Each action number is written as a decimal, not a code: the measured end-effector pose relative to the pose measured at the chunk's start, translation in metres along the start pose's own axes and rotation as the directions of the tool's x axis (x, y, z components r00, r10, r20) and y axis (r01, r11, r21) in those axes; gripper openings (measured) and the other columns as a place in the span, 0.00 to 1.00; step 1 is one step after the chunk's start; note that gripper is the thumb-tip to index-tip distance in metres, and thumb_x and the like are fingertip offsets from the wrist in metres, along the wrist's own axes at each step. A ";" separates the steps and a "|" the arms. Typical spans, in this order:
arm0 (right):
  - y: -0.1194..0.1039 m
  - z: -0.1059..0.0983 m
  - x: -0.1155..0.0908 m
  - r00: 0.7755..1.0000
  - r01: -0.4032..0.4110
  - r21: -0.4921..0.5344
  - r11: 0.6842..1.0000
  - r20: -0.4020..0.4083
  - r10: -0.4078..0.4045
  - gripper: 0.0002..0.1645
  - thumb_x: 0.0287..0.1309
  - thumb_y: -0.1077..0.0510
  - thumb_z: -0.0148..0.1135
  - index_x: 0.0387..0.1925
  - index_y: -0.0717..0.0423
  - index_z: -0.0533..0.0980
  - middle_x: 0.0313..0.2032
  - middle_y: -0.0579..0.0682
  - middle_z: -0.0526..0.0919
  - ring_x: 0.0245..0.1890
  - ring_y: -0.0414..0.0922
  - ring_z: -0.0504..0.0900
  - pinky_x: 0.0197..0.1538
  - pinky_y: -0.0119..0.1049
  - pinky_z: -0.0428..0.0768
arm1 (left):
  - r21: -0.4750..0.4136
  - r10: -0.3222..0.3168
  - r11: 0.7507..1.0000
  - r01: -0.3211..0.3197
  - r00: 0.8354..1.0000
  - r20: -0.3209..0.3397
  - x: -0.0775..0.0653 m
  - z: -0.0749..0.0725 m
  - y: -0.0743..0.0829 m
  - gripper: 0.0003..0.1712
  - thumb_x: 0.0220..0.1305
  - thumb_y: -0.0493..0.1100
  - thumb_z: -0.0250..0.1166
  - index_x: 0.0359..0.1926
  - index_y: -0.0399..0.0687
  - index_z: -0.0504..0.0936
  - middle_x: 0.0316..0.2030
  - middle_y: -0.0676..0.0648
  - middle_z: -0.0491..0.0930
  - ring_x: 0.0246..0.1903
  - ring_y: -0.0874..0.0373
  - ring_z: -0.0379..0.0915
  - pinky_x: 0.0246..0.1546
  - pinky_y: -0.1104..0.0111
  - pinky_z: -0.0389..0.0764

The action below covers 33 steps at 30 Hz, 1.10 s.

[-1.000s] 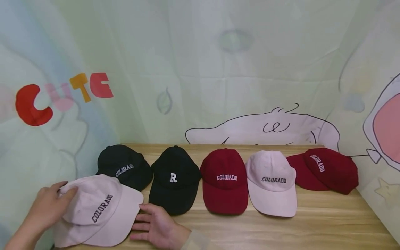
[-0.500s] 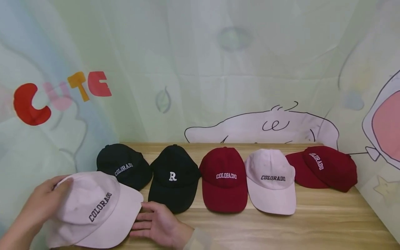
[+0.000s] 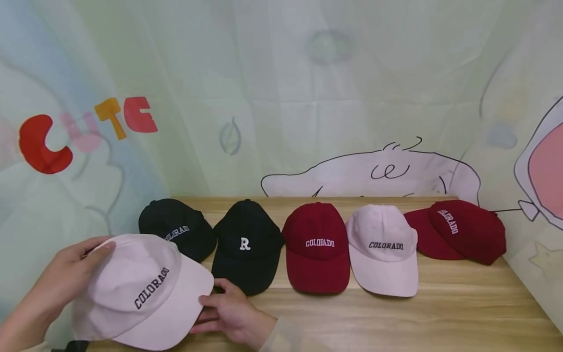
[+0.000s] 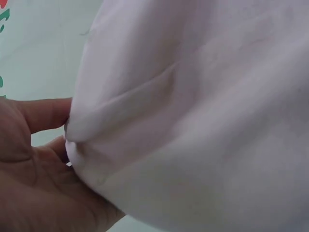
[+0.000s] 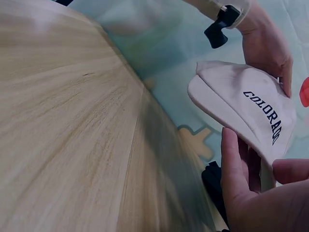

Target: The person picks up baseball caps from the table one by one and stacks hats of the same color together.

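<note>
A pale pinkish-white baseball cap (image 3: 125, 274) with dark COLORADO lettering is held at the front left, its brim slanting toward the lower right. At the back of the crown, my left hand (image 3: 66, 281) pinches the fabric between thumb and fingers. My right hand (image 3: 235, 313) grips the brim's edge, thumb on top and fingers underneath. The left wrist view is mostly filled by the cap's cloth (image 4: 193, 125), which the left hand (image 4: 38, 174) holds at a fold. In the right wrist view the cap (image 5: 251, 104) hangs beside the table edge.
Behind stands a row on the wooden table (image 3: 462, 313): a black COLORADO cap (image 3: 176, 225) partly covered by the held one, a black R cap (image 3: 246, 264), a red cap (image 3: 316, 269), another pale cap (image 3: 382, 269) and a red cap turned sideways (image 3: 470, 234). Printed curtains (image 3: 281, 98) enclose the table.
The held cap has risen slightly and shifted right, covering more of the black cap. My right thumb has come over the brim, where the fingers earlier lay straight at its edge.
</note>
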State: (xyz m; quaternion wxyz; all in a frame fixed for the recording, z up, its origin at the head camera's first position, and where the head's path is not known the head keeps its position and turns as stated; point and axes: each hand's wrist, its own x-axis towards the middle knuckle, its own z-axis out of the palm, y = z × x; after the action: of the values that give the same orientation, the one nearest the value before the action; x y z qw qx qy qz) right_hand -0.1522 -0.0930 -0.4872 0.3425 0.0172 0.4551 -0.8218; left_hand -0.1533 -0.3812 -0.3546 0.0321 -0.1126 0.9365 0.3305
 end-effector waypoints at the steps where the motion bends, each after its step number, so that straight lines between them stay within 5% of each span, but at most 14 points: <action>1: -0.001 0.000 -0.001 1.000 0.002 -0.002 1.000 -0.004 -0.002 0.23 0.66 0.68 0.61 0.59 0.53 0.69 0.40 0.58 0.89 0.43 0.59 0.90 0.50 0.68 0.83 | 0.014 0.017 1.000 -0.017 1.000 0.007 0.000 -0.001 0.002 0.42 0.82 0.61 0.41 0.75 0.27 0.61 0.72 0.21 0.60 0.66 0.27 0.57 0.59 0.43 0.72; 4: -0.003 -0.002 -0.004 1.000 -0.004 0.002 1.000 -0.014 0.004 0.23 0.66 0.68 0.61 0.59 0.53 0.69 0.40 0.58 0.88 0.43 0.59 0.90 0.50 0.68 0.83 | 0.060 0.051 0.997 -0.053 0.998 0.038 0.000 -0.005 0.007 0.40 0.82 0.60 0.44 0.74 0.28 0.63 0.70 0.21 0.64 0.63 0.28 0.62 0.54 0.47 0.75; 9: -0.008 -0.008 -0.008 1.000 -0.018 -0.003 1.000 -0.022 0.017 0.23 0.66 0.67 0.62 0.59 0.52 0.69 0.40 0.58 0.89 0.43 0.59 0.90 0.49 0.68 0.83 | 0.115 0.059 0.991 -0.070 0.993 0.099 0.003 -0.011 0.016 0.42 0.80 0.61 0.49 0.73 0.26 0.64 0.66 0.20 0.67 0.58 0.29 0.70 0.51 0.36 0.78; 11: -0.009 -0.012 -0.010 1.000 -0.012 -0.009 1.000 -0.022 0.012 0.24 0.66 0.67 0.62 0.60 0.52 0.69 0.40 0.58 0.89 0.43 0.60 0.90 0.49 0.68 0.83 | 0.139 0.069 0.987 -0.083 0.992 0.107 0.003 -0.013 0.019 0.42 0.80 0.61 0.51 0.71 0.25 0.66 0.65 0.20 0.70 0.56 0.30 0.72 0.49 0.40 0.81; 15: -0.011 -0.017 -0.014 1.000 0.007 -0.004 1.000 -0.012 -0.007 0.24 0.66 0.67 0.61 0.61 0.52 0.68 0.41 0.59 0.89 0.44 0.62 0.90 0.49 0.69 0.83 | 0.163 0.110 0.979 -0.127 0.988 0.110 0.005 -0.014 0.026 0.37 0.79 0.58 0.54 0.69 0.29 0.72 0.63 0.25 0.75 0.56 0.35 0.74 0.41 0.65 0.82; 18: -0.012 -0.020 -0.016 1.000 0.015 0.006 1.000 -0.006 -0.015 0.25 0.66 0.68 0.61 0.61 0.52 0.68 0.41 0.59 0.89 0.44 0.61 0.90 0.49 0.69 0.83 | 0.166 0.127 0.976 -0.144 0.986 0.108 0.006 -0.013 0.032 0.34 0.79 0.56 0.56 0.68 0.31 0.74 0.62 0.25 0.76 0.56 0.34 0.74 0.40 0.67 0.80; 22: -0.016 -0.023 -0.020 1.000 0.016 0.015 1.000 -0.002 -0.016 0.24 0.67 0.67 0.61 0.61 0.53 0.67 0.42 0.58 0.89 0.44 0.59 0.90 0.49 0.68 0.83 | 0.162 0.125 0.976 -0.143 0.986 0.112 0.008 -0.012 0.041 0.35 0.78 0.56 0.57 0.68 0.29 0.73 0.61 0.24 0.76 0.54 0.34 0.75 0.43 0.56 0.83; 28: -0.024 -0.029 -0.028 0.999 0.040 0.025 0.999 -0.014 -0.040 0.24 0.67 0.66 0.62 0.62 0.53 0.68 0.42 0.57 0.90 0.40 0.55 0.91 0.49 0.66 0.84 | 0.163 0.164 0.970 -0.182 0.979 0.118 0.013 -0.008 0.055 0.34 0.77 0.57 0.58 0.69 0.34 0.74 0.57 0.30 0.80 0.50 0.43 0.76 0.35 0.72 0.79; 33: -0.032 -0.037 -0.034 0.997 0.071 0.036 0.997 -0.023 -0.071 0.25 0.67 0.66 0.62 0.62 0.53 0.67 0.41 0.55 0.90 0.36 0.51 0.90 0.48 0.64 0.86 | 0.146 0.204 0.964 -0.223 0.970 0.133 0.018 -0.003 0.073 0.33 0.77 0.58 0.58 0.69 0.38 0.75 0.59 0.31 0.80 0.55 0.40 0.74 0.40 0.69 0.80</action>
State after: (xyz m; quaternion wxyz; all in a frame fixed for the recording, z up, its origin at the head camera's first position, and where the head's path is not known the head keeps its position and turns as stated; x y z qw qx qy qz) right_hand -0.1552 -0.0345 -0.4739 0.3076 0.0163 0.4441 -0.8414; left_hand -0.1882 -0.3312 -0.3100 0.0599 0.0116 0.9632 0.2617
